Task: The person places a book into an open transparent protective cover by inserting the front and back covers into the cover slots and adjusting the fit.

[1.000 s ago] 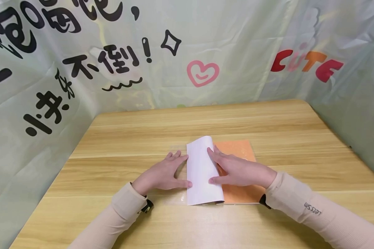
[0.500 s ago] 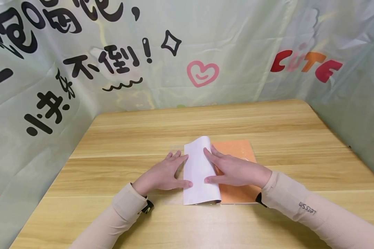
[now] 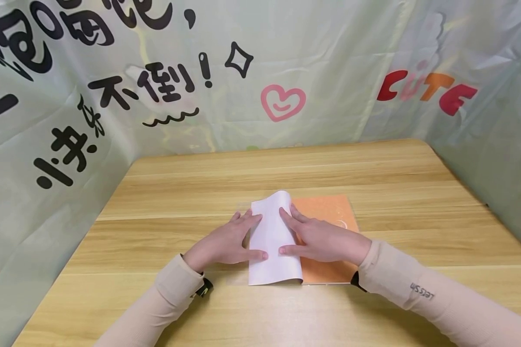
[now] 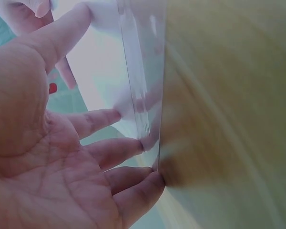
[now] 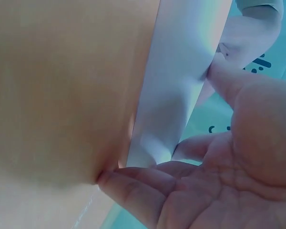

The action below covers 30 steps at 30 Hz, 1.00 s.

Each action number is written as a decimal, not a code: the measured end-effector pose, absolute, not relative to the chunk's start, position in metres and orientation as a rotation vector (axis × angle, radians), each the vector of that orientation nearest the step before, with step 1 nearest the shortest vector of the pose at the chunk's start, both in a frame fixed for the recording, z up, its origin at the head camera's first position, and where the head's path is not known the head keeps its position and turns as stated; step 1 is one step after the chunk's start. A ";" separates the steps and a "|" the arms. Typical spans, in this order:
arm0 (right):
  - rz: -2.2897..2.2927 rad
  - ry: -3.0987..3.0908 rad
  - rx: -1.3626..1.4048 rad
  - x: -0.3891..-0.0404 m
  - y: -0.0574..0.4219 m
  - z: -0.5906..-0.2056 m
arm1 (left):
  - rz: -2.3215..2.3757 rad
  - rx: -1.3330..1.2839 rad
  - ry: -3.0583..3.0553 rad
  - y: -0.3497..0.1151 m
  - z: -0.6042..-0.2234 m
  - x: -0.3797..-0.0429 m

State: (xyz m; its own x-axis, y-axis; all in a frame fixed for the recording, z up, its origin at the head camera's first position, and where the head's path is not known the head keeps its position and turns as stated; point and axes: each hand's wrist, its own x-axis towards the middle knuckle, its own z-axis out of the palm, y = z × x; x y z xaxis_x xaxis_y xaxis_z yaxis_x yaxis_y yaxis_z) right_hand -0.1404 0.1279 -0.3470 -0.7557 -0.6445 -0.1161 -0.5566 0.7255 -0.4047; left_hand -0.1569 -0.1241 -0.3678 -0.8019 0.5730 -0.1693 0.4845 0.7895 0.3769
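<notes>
A bowed white sheet [image 3: 271, 260], likely the turned-over cover of the thin orange booklet [image 3: 325, 272], stands across that booklet's left part. Clear plastic film [image 3: 239, 277] lies flat to its left, and a clear strip [image 4: 142, 71] runs along the sheet's edge in the left wrist view. My left hand [image 3: 227, 243] has its thumb and index fingertip on the sheet's left side, other fingertips at the strip. With spread fingers, my right hand [image 3: 325, 237] presses the sheet near its bend; in the right wrist view, some fingertips [image 5: 105, 177] touch the orange surface.
The wood-grain table [image 3: 178, 188] extends around the booklet on all sides. A pale printed curtain [image 3: 330, 58] closes off the back and both sides, with black characters, a pink heart and coloured letters.
My right hand has slid left, and the white sheet has shifted left with it under my left fingertips. More orange shows beside the bend. My left hand has stayed in place.
</notes>
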 end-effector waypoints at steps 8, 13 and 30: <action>-0.603 2.599 -0.875 -0.142 0.133 -0.348 | 0.492 0.842 2.678 -0.126 -0.366 -0.158; -0.633 2.534 -0.859 -0.146 0.146 -0.347 | 0.513 0.839 2.640 -0.129 -0.363 -0.158; -0.553 2.560 -0.931 -0.150 0.155 -0.351 | 0.459 0.860 2.636 -0.132 -0.363 -0.160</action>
